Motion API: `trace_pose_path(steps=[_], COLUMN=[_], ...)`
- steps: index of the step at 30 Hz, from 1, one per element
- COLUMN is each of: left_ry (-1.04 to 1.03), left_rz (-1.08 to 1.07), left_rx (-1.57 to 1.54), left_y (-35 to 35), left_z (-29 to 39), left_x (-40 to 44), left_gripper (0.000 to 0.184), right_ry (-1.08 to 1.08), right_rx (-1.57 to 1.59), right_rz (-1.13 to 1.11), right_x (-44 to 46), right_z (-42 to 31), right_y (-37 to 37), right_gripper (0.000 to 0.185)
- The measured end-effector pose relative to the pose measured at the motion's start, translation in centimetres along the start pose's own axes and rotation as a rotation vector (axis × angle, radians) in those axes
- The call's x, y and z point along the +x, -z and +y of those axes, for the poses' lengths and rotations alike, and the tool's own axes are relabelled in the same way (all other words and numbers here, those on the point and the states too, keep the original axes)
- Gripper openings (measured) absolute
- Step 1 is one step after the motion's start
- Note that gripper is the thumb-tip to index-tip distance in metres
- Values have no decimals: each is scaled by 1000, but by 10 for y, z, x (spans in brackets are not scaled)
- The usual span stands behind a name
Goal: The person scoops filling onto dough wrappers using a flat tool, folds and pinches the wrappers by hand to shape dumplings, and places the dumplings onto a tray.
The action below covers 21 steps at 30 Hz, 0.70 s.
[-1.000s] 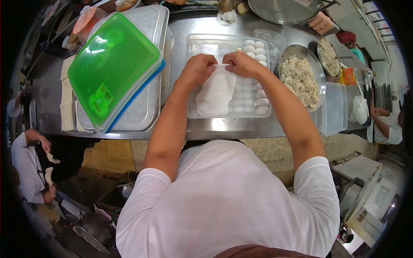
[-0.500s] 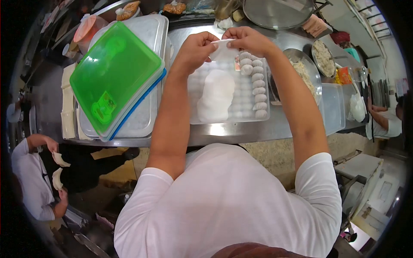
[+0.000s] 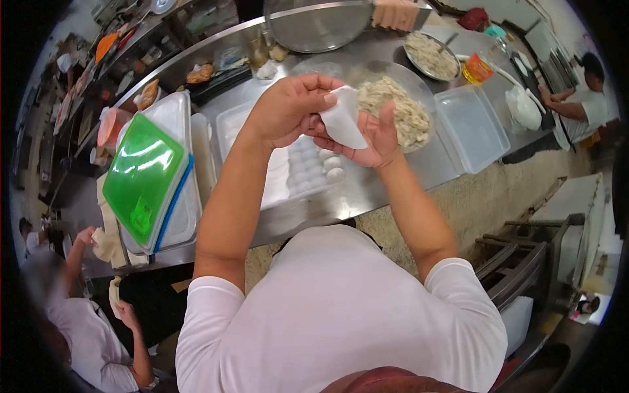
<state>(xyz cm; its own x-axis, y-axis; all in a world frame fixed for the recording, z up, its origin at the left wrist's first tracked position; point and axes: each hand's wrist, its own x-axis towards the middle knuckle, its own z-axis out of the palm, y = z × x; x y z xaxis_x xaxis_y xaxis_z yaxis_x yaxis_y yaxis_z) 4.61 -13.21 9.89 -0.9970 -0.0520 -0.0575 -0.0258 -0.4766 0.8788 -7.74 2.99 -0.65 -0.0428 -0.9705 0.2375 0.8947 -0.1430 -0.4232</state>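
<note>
A thin white dough wrapper [image 3: 345, 121] hangs between my two hands above the work table. My left hand [image 3: 295, 108] is closed, pinching the wrapper's upper left side between thumb and fingers. Palm up below it, my right hand [image 3: 377, 134] has its thumb raised and apart, and its fingers stretch under the wrapper's lower edge. Beneath the hands lies a white dimpled tray [image 3: 226, 131], partly hidden by my left forearm. Several round white dough pieces [image 3: 334, 173] sit along its right side. Behind my right hand stands a bowl of pale chunky filling [image 3: 400, 105].
Left are stacked lidded containers with a green lid [image 3: 145, 173]. To the right are an open plastic container [image 3: 468, 124], a smaller filling bowl [image 3: 432, 56] and a white bag [image 3: 523, 108]. A co-worker [image 3: 92, 327] handles dough strips at lower left; another person [image 3: 586, 101] stands far right.
Both hands have come down and nearer with the wrapper, off the tray's far edge. My right hand has turned palm up and released its pinch. The view has swung right.
</note>
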Motion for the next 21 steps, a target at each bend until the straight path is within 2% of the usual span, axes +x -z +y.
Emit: trace_pose_path(steps=[1,2,3,6,7,9,10,13,15,17,21], left_ry=[3,5,20,61,73,-37,185,408,344,282,196], left_rz=[61,122,116,315,309,197,71,-127,-84,-44,6], left_rx=[129,258,260,801,796,1699,1765,1835,1844,1847,1866], left_y=[-1,-5,-9,-11,-14,-27,-40,-44,-50,-53,-70], left_z=[-14,-22,-28,-49,-61,-76,-82,-123,-140,-147,-92], left_x=[7,13,17,24,27,30,31,42,47,46,34], left_gripper=[32,32,32,42,42,46,49,43,43,44,48], right_ry=[76,85,95,136,136,154,147,98,172,187,240], right_rx=[37,-73,-62,-250,-242,-512,-509,-526,-455,-375,-115], right_rz=[89,280,287,609,621,736,738,785,923,945,922], right_x=[-13,-23,-33,-70,-87,-121,-138,-182,-206,-222,-231], right_z=[-1,-7,-14,-35,-40,-55,-63,-79,-79,-72,-53], right_y=[1,-7,-9,-11,-6,5,6,-2,-1,9,9], right_gripper=[93,69,69,38,38,33,33,32,36,38,42])
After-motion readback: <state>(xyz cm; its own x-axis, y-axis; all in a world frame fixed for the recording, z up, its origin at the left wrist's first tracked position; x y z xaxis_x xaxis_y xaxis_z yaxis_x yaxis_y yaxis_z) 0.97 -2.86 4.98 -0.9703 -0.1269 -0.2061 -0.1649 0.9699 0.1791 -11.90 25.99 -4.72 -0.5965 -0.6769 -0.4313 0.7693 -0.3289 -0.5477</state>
